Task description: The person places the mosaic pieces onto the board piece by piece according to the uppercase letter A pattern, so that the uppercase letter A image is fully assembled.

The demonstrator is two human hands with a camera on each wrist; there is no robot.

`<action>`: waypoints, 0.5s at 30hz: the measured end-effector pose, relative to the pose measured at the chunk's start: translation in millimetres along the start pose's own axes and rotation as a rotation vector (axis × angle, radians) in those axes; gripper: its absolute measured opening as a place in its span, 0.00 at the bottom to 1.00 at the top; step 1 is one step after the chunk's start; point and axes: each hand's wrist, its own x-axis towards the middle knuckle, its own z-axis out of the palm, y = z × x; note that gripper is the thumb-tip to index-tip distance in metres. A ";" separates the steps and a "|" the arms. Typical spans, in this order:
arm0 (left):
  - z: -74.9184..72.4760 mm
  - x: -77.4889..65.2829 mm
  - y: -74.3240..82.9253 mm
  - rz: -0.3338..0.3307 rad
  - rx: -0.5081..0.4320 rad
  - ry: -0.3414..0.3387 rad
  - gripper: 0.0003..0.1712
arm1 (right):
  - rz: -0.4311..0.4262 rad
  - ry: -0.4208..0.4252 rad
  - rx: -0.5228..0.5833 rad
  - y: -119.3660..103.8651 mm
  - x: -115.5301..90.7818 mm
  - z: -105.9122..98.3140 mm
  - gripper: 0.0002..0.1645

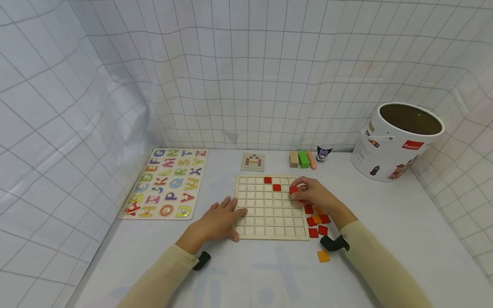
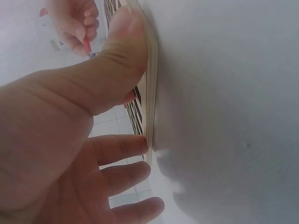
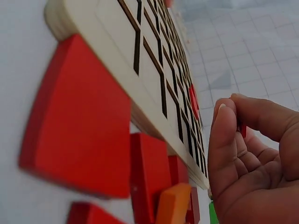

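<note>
A pale wooden grid board (image 1: pixel 259 211) lies flat on the table, with one red tile (image 1: pixel 267 180) in its top row and another red tile (image 1: pixel 277 187) diagonally below it. My left hand (image 1: pixel 217 220) rests at the board's left edge, fingers spread; in the left wrist view the thumb (image 2: pixel 124 42) lies along the rim. Between thumb and fingertips, my right hand (image 1: pixel 313 193) pinches a red square tile (image 1: pixel 294 190) over the board's upper right. Mostly hidden by the fingers, that tile (image 3: pixel 243 130) shows only an edge in the right wrist view.
Loose red tiles (image 1: pixel 322 230) and orange tiles (image 1: pixel 316 219) lie along the board's right side, one orange tile (image 1: pixel 323 256) apart nearer me. Behind stand a pattern card (image 1: pixel 252 162), blocks (image 1: pixel 304 160), a small figurine (image 1: pixel 322 154) and a white bucket (image 1: pixel 369 156). Left lies an alphabet board (image 1: pixel 181 184).
</note>
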 end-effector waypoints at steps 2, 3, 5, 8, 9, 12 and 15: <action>1.0 0.4 0.1 0.002 -0.001 -0.001 0.49 | 0.003 -0.015 -0.013 -0.7 5.6 4.9 0.28; 1.2 0.7 0.2 0.002 0.000 -0.002 0.49 | 0.004 -0.019 -0.018 -1.1 7.7 7.0 0.27; 1.6 1.0 0.3 0.002 0.004 -0.005 0.49 | 0.001 -0.026 -0.041 -2.4 10.7 10.5 0.26; 1.4 0.9 0.2 0.000 0.007 -0.004 0.49 | -0.001 -0.021 -0.070 -5.2 13.3 14.1 0.25; 1.3 0.8 0.1 -0.001 0.008 -0.003 0.50 | 0.001 -0.019 -0.072 -6.2 13.6 14.9 0.24; 0.9 0.2 -0.4 0.002 0.012 0.004 0.49 | 0.004 -0.018 -0.082 -8.0 15.5 15.7 0.23; 1.5 0.3 -1.3 0.004 0.013 0.008 0.49 | 0.014 -0.011 -0.105 -9.1 16.6 16.0 0.22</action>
